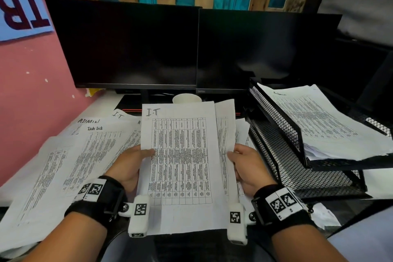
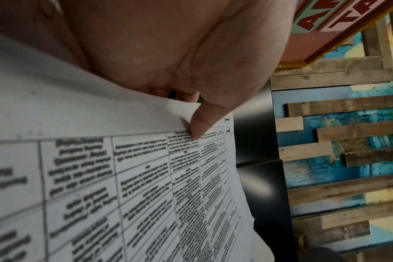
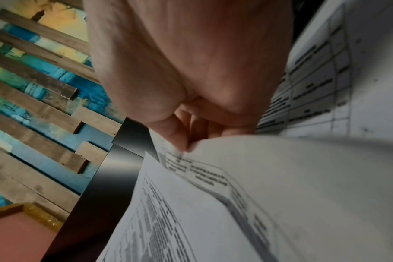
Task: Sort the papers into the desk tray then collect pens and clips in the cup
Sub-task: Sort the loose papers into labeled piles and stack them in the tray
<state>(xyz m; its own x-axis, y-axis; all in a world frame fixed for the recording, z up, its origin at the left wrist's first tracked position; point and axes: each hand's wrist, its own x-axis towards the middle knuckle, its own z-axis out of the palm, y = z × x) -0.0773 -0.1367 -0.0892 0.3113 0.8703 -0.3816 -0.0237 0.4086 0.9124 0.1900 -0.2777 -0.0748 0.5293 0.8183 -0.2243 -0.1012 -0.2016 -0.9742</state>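
I hold a printed sheet headed "I.T" (image 1: 180, 155) upright in front of me. My left hand (image 1: 131, 166) pinches its left edge, thumb (image 2: 200, 124) on the print, fingers behind. My right hand (image 1: 248, 168) pinches a second sheet (image 1: 225, 144) that lies behind the first one's right edge; its thumb (image 3: 175, 136) presses the paper. More sheets (image 1: 63, 166) marked "ADMIN" and "Task list" lie spread on the desk at left. The black mesh desk tray (image 1: 274, 130) stands at right, its top tier holding an "Admin" stack (image 1: 323, 121). A white cup (image 1: 186, 98) peeks over the held sheet.
Two dark monitors (image 1: 131, 44) stand side by side at the back of the desk. A pink wall (image 1: 25, 91) closes the left side. The tray's lower mesh tier (image 1: 302, 172) lies open to the right of my right hand.
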